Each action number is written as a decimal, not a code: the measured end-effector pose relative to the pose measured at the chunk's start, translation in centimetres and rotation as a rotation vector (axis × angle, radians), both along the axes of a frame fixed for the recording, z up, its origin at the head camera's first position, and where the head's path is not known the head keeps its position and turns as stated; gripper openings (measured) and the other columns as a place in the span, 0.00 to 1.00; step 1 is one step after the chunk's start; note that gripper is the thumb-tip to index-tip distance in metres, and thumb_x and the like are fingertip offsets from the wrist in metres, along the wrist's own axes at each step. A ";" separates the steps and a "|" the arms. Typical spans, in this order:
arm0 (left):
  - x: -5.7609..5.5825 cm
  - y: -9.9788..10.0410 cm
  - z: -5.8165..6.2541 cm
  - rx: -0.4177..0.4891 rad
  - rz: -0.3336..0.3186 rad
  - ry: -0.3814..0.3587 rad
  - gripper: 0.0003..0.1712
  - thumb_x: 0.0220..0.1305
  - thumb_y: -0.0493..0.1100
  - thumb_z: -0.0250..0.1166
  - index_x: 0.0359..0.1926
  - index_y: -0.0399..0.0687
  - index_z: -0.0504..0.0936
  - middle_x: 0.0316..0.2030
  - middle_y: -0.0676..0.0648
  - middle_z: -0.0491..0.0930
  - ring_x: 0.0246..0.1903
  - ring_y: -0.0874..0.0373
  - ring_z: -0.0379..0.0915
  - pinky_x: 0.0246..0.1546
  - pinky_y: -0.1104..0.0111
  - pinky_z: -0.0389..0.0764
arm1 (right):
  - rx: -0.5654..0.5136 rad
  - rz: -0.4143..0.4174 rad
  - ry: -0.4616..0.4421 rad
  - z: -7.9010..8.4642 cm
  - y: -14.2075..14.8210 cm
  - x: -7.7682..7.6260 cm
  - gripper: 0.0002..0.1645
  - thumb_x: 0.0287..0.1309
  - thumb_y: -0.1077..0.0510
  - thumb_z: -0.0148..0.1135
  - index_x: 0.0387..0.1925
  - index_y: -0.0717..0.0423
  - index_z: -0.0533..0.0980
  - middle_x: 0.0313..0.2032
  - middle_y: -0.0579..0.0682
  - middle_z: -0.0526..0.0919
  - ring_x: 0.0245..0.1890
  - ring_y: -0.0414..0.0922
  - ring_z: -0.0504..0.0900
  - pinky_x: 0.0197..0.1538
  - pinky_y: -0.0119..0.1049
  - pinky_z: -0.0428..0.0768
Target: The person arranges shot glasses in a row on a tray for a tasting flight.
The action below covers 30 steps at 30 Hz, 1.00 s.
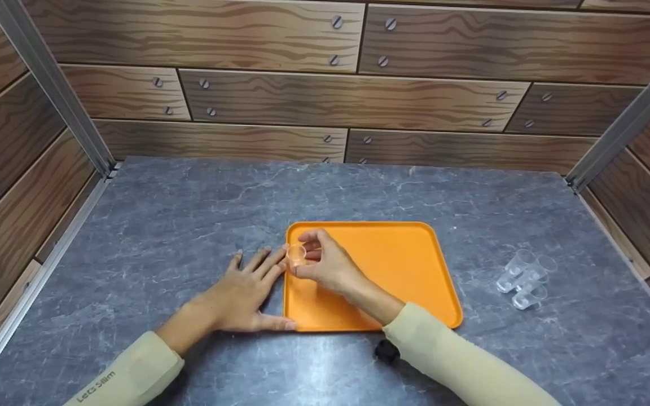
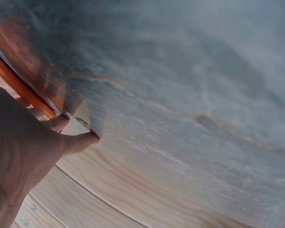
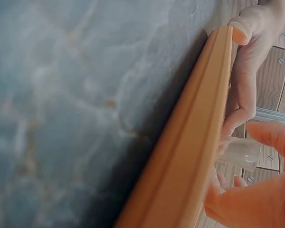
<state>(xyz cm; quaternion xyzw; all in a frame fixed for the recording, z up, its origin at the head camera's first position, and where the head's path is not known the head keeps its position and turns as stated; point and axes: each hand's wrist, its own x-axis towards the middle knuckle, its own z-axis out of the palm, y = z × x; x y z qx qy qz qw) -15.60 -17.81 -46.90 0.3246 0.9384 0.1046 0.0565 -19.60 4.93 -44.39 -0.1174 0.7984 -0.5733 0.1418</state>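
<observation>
Near the upper left corner of the orange tray (image 1: 398, 270), a small clear plastic cup (image 1: 297, 255) has its round rim facing up. My right hand (image 1: 328, 262) holds it between thumb and curled fingers; in the right wrist view the cup (image 3: 242, 153) shows between the thumb (image 3: 270, 135) and the fingers. My left hand (image 1: 243, 296) lies on the table with fingers spread, against the tray's left side. Its fingertips reach the rim close to the cup, and its thumb touches the lower left corner. The left wrist view shows this hand (image 2: 23, 142) beside the tray edge (image 2: 19, 85).
Several clear plastic cups (image 1: 522, 279) stand or lean close together on the grey marbled table (image 1: 189, 208), right of the tray. Wood-patterned walls (image 1: 353, 101) with metal corner posts (image 1: 57, 90) enclose the table at the back and both sides.
</observation>
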 end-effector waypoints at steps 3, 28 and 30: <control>0.0 -0.1 -0.1 -0.002 -0.001 0.012 0.68 0.66 0.88 0.53 0.87 0.42 0.57 0.88 0.43 0.43 0.82 0.31 0.46 0.71 0.23 0.47 | -0.011 0.012 0.003 0.1 0.0 0.1 0.35 0.58 0.66 0.79 0.65 0.63 0.73 0.60 0.59 0.79 0.62 0.56 0.80 0.67 0.48 0.79; 0.0 0.0 -0.1 0.000 -0.005 0.028 0.65 0.70 0.85 0.51 0.87 0.42 0.55 0.88 0.42 0.44 0.82 0.31 0.47 0.71 0.22 0.48 | -0.058 -0.038 0.090 0.8 1.6 1.1 0.35 0.60 0.58 0.82 0.64 0.62 0.75 0.65 0.62 0.78 0.67 0.60 0.76 0.72 0.57 0.72; 0.0 0.0 -0.2 0.000 -0.006 0.026 0.65 0.70 0.85 0.51 0.87 0.42 0.55 0.88 0.41 0.44 0.82 0.31 0.46 0.71 0.22 0.48 | -0.052 -0.046 0.102 0.7 2.0 1.2 0.34 0.61 0.57 0.82 0.64 0.62 0.75 0.65 0.62 0.79 0.67 0.60 0.76 0.72 0.57 0.73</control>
